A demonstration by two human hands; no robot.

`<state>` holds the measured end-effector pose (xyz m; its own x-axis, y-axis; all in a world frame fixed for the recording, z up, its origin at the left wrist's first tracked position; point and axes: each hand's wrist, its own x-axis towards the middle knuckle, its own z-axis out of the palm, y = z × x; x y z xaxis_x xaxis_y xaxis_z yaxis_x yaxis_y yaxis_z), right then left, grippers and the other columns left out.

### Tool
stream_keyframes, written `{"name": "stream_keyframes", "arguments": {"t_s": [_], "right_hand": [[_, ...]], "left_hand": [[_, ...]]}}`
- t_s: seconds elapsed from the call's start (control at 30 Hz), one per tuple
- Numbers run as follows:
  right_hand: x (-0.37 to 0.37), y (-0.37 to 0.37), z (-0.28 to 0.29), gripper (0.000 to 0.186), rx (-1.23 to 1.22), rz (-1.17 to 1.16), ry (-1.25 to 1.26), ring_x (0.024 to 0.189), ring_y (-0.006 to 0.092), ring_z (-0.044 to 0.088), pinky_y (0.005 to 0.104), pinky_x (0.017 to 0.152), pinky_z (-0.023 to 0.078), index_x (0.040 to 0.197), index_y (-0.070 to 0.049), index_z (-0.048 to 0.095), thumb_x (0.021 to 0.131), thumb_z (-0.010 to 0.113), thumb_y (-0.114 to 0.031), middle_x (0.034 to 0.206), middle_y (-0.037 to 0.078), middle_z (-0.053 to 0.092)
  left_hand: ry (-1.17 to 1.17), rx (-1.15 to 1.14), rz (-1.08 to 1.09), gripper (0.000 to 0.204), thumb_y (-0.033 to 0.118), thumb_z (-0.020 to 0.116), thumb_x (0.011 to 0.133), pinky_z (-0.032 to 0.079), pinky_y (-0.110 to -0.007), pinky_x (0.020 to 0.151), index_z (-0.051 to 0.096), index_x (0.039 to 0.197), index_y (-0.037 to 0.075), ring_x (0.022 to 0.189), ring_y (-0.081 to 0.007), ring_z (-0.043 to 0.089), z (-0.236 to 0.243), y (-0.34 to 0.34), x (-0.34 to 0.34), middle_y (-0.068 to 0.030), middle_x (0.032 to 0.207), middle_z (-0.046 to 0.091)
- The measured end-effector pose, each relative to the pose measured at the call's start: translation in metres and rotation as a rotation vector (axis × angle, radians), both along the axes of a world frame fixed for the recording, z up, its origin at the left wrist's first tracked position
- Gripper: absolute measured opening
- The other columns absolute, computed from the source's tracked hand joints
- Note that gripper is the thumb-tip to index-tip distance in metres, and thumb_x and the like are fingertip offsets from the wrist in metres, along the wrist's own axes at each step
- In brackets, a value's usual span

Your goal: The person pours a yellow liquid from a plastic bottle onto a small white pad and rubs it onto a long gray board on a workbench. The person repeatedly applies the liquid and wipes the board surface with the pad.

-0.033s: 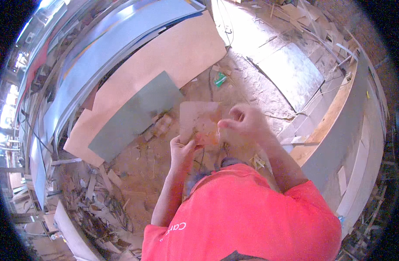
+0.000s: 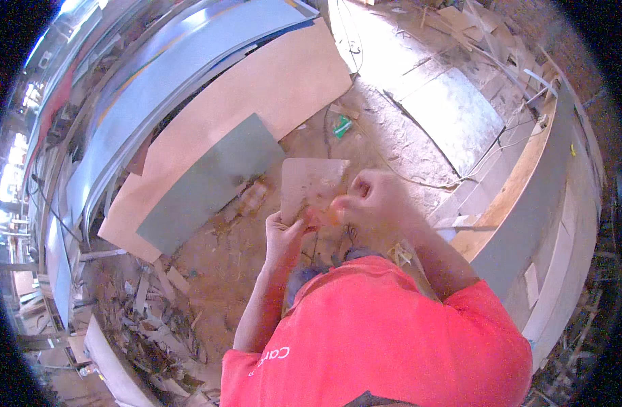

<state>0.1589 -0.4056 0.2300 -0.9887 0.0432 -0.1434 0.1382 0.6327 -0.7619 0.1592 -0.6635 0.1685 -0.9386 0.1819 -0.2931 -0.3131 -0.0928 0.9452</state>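
Observation:
My left hand (image 2: 289, 237) grips the lower part of a small flat pale piece of sheet (image 2: 309, 180), thumb lying over its face. The piece stands out in front of me, with dark spots and an orange tint near its lower right. Beside that right edge is my right hand (image 2: 379, 200), its fingers curled into a pinch and partly smeared by motion. The right fingertips are close to the orange patch, and whatever is between them is too blurred to make out.
Left of my hands, a grey-green sheet (image 2: 209, 183) lies on a large tan panel (image 2: 256, 88). Stacked bluish sheets (image 2: 195, 51) stand beyond. A long wooden-edged bench (image 2: 507, 197) runs along the right. A cable (image 2: 419, 182) crosses the floor; offcuts (image 2: 165, 325) are heaped at lower left.
My right hand has shifted slightly down and left, its fingertips now lower along the pale piece's right edge. My left hand keeps its hold on the piece.

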Motion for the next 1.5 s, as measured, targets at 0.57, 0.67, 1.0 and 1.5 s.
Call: {"name": "stream_keyframes", "arguments": {"t_s": [0.57, 0.67, 1.0, 1.5], "right_hand": [[-0.228, 0.02, -0.01, 0.044, -0.327, -0.474, -0.007, 0.08, 0.0147, 0.074, 0.0347, 0.071, 0.058, 0.099, 0.004, 0.077, 0.082, 0.094, -0.033, 0.088, 0.013, 0.08], [-0.252, 0.039, -0.026, 0.04, -0.204, -0.502, -0.005, 0.08, 0.014, 0.073, 0.0342, 0.072, 0.058, 0.104, 0.004, 0.077, 0.086, 0.091, -0.028, 0.089, 0.011, 0.08], [-0.294, 0.12, -0.028, 0.033, -0.434, -0.571, -0.006, 0.073, 0.0105, 0.066, 0.0295, 0.068, 0.056, 0.113, 0.003, 0.073, 0.091, 0.085, -0.018, 0.084, 0.004, 0.074], [-0.315, 0.37, -0.081, 0.016, -0.567, -0.905, -0.066, 0.072, 0.0149, 0.073, 0.033, 0.066, 0.058, 0.096, 0.002, 0.077, 0.094, 0.079, -0.014, 0.084, 0.008, 0.078]], "left_hand": [[-0.014, 0.28, -0.244, 0.018, 0.014, 0.073, 0.104, 0.06, -0.031, 0.08, 0.078, 0.109, -0.003, 0.089, -0.0116, 0.071, -0.001, 0.099, -0.294, -0.003, 0.102, 0.077], [0.002, 0.233, -0.328, 0.019, 0.014, 0.072, 0.104, 0.06, -0.031, 0.079, 0.078, 0.11, -0.003, 0.089, -0.0116, 0.071, -0.008, 0.111, -0.335, -0.0038, 0.103, 0.078], [-0.069, 0.207, -0.495, 0.022, 0.015, 0.073, 0.104, 0.058, -0.031, 0.085, 0.078, 0.114, -0.004, 0.093, -0.0136, 0.072, 0.005, 0.2, -0.421, -0.0054, 0.105, 0.078], [0.088, -0.156, -0.828, 0.022, 0.001, 0.072, 0.097, 0.057, -0.031, 0.09, 0.075, 0.119, -0.004, 0.099, -0.0131, 0.073, 0.008, 0.485, -0.454, -0.0075, 0.112, 0.079]]}}
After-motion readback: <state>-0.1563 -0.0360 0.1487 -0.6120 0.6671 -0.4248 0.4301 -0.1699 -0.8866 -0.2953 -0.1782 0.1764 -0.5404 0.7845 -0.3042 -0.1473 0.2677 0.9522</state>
